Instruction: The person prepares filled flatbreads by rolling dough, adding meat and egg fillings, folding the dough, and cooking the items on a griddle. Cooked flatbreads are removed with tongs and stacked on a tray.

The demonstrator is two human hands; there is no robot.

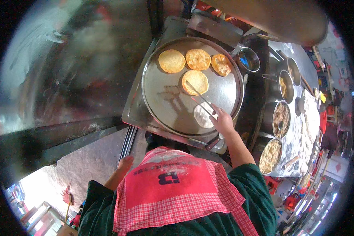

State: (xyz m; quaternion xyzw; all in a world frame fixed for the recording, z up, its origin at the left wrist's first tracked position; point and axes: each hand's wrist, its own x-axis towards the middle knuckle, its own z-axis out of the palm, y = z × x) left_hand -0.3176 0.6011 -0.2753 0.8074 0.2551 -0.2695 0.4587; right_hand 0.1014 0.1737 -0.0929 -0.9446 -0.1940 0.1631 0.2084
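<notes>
My right hand (223, 119) grips a pair of thin tongs or chopsticks (203, 99) above the round griddle (156, 100). The upper tip lies over a browned flatbread (198, 78); whether it touches the bread is unclear. Below the sticks lies a pale, uncooked dough round (201, 116), partly covered by the hand. Three more browned breads sit along the far side: a left flatbread (171, 61), a middle flatbread (198, 59) and a smaller right flatbread (221, 65). My left hand (125, 163) hangs low by the apron, its fingers barely visible.
A wooden-handled tool (213, 142) rests at the griddle's near right edge. Beyond it stands a metal cup (249, 59). On the floured worktable at right are a pot of meat filling (281, 115), a pot of pale filling (270, 156) and a rolling pin (290, 162).
</notes>
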